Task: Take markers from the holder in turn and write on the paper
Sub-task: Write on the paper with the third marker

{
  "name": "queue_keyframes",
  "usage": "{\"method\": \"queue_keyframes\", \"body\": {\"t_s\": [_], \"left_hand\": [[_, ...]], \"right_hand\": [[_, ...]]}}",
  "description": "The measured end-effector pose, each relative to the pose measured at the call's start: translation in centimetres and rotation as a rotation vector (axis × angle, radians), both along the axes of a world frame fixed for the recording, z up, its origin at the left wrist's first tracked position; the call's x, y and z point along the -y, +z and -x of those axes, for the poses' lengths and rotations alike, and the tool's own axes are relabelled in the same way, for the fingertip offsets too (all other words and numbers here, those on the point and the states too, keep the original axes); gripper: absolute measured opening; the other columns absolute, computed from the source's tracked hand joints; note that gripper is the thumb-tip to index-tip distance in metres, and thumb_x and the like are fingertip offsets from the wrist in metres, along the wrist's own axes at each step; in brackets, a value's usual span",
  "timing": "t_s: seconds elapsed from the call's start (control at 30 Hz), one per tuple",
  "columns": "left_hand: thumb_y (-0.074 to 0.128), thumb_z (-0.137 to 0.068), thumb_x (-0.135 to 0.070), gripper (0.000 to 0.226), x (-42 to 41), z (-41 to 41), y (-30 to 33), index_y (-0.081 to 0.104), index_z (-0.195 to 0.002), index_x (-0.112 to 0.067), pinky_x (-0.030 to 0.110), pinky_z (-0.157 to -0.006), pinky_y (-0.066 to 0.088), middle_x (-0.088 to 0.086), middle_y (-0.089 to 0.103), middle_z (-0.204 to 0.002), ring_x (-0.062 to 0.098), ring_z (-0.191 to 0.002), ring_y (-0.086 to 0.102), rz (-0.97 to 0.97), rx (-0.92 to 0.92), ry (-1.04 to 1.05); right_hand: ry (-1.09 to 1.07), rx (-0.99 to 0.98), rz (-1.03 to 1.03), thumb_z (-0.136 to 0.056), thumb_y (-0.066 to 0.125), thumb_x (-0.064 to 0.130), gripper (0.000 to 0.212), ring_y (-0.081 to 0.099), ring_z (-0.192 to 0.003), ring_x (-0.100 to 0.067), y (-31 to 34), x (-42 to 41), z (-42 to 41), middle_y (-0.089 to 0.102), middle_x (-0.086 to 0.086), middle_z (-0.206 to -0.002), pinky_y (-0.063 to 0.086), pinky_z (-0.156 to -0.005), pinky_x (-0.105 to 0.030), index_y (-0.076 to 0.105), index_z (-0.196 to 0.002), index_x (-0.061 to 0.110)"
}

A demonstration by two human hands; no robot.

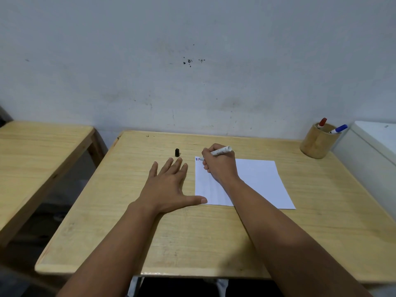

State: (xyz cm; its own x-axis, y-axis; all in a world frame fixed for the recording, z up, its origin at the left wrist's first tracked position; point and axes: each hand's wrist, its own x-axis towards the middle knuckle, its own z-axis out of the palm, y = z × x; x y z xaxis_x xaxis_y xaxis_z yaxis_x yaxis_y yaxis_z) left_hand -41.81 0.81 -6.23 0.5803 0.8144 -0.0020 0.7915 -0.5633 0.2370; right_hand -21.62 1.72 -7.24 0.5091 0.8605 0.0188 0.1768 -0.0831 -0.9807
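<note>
Fingers of the right hand (220, 166) curl tight around a white-barrelled marker (220, 151), tip at the top-left corner of the white paper sheet (257, 181). Left hand (169, 185) lies flat, fingers spread, empty, thumb touching the sheet's edge, near a black cap (177, 152). Round wooden holder (318, 144) stands at the far right of the pale wooden desk (192, 243).

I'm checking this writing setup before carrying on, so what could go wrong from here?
The black cap stands loose beyond the left hand; a nudge could roll it off the table. Only the thumb touches the paper, so the sheet may slide under the marker in the right hand.
</note>
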Motion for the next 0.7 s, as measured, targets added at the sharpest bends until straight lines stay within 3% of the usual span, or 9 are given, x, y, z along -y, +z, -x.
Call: {"method": "queue_keyframes", "body": {"t_s": [0.4,0.47,0.5,0.57,0.63,0.7], "left_hand": [[0.038,-0.062,-0.105,0.130,0.3,0.1,0.4,0.020,-0.164,-0.027,0.053,-0.127,-0.005,-0.006,0.005,-0.174,0.013,-0.160,-0.004,0.010,0.024,-0.008],[0.042,-0.069,-0.099,0.118,0.3,-0.1,0.7,0.027,-0.162,-0.028,0.052,-0.128,0.005,-0.007,0.019,-0.172,0.013,-0.159,0.013,0.012,0.127,0.031],[0.045,-0.076,-0.093,0.106,-0.1,-0.3,0.7,0.032,-0.159,-0.030,0.051,-0.125,0.019,-0.007,0.031,-0.166,0.014,-0.153,0.030,-0.019,0.226,0.078],[0.055,-0.087,-0.072,0.078,-1.8,-0.9,0.8,0.040,-0.154,-0.033,0.046,-0.104,0.048,-0.007,0.049,-0.148,0.016,-0.126,0.059,-0.106,0.438,0.202],[0.060,-0.094,-0.051,0.059,-3.9,-1.5,1.2,0.047,-0.150,-0.035,0.039,-0.088,0.055,-0.007,0.053,-0.140,0.017,-0.114,0.065,-0.096,0.519,0.296],[0.059,-0.098,-0.042,0.045,-5.7,-2.0,1.3,0.059,-0.141,-0.031,0.037,-0.086,0.053,-0.005,0.059,-0.134,0.019,-0.113,0.065,-0.067,0.439,0.297]], "right_hand": [[0.003,-0.023,0.003,-0.083,0.070,0.029,0.029,0.070,-0.059,-0.021,0.1,-0.1,-0.1,0.075,-0.020,-0.076,0.055,-0.062,-0.038,0.061,-0.077,0.001],[0.007,-0.116,-0.015,-0.088,0.073,0.029,0.032,0.067,-0.059,-0.022,0.2,-0.1,-0.2,0.072,-0.021,-0.072,0.053,-0.061,-0.036,0.060,-0.078,0.002],[0.014,-0.158,-0.023,-0.090,0.075,0.030,0.033,0.064,-0.059,-0.023,0.5,-0.2,-0.3,0.070,-0.017,-0.068,0.051,-0.061,-0.035,0.060,-0.076,0.005],[0.044,-0.201,-0.010,-0.094,0.078,0.033,0.032,0.058,-0.059,-0.023,1.1,-0.2,-0.5,0.069,-0.008,-0.066,0.049,-0.058,-0.033,0.061,-0.076,0.013],[0.099,-0.214,0.020,-0.095,0.079,0.036,0.030,0.055,-0.060,-0.022,1.7,-0.1,-0.4,0.066,-0.005,-0.067,0.047,-0.054,-0.031,0.062,-0.082,0.016],[0.128,-0.168,0.034,-0.092,0.081,0.044,0.033,0.056,-0.062,-0.020,2.5,0.1,-0.1,0.067,-0.009,-0.071,0.044,-0.053,-0.028,0.063,-0.082,0.019]]}}
